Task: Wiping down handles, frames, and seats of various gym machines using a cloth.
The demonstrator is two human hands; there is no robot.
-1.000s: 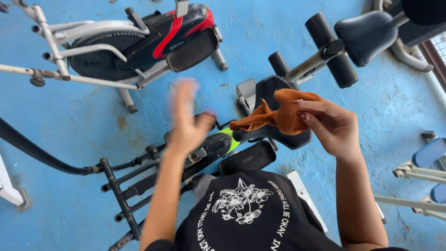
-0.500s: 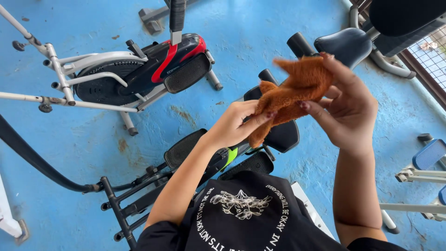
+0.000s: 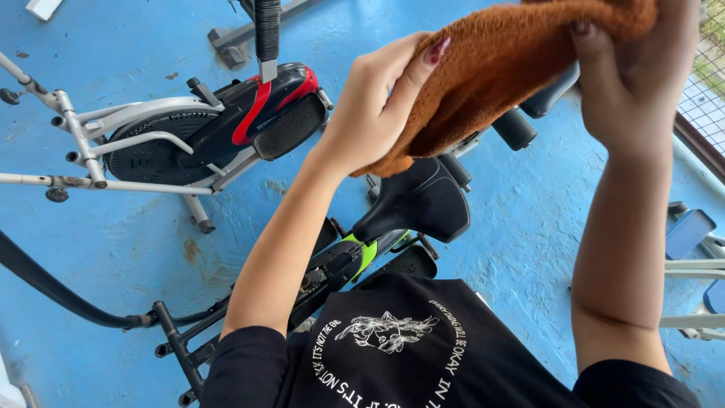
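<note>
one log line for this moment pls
left hand: grips cloth | right hand: grips cloth | cloth: orange, held up between both | below: black saddle, blue floor

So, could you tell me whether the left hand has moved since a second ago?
Yes: the left hand came off the black saddle side, up to grip the orange cloth.

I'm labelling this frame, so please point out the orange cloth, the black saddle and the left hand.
orange cloth (image 3: 506, 68), head view, middle of the fuzzy fabric.
black saddle (image 3: 423, 202), head view, top of the seat.
left hand (image 3: 374, 106), head view, back of the hand.
</note>
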